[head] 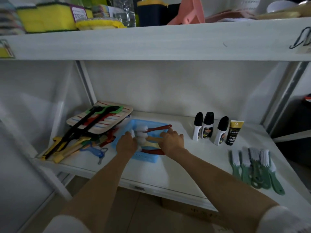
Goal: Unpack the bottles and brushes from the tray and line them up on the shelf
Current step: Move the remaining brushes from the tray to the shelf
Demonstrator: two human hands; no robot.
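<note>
brushes are gathered from a shallow blue plastic tray on the white shelf.

bristle ends are gripped by the left hand; the long red and cream handles, lying left to right, are clasped by the right hand.

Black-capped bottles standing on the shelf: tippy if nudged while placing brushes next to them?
Probably yes. The three black-capped bottles are tall and narrow on small bases, so a sideways knock would likely topple them. They stand close together beside the black and yellow tube, so one could take down its neighbours. They look like small plastic bottles, likely light.
</note>
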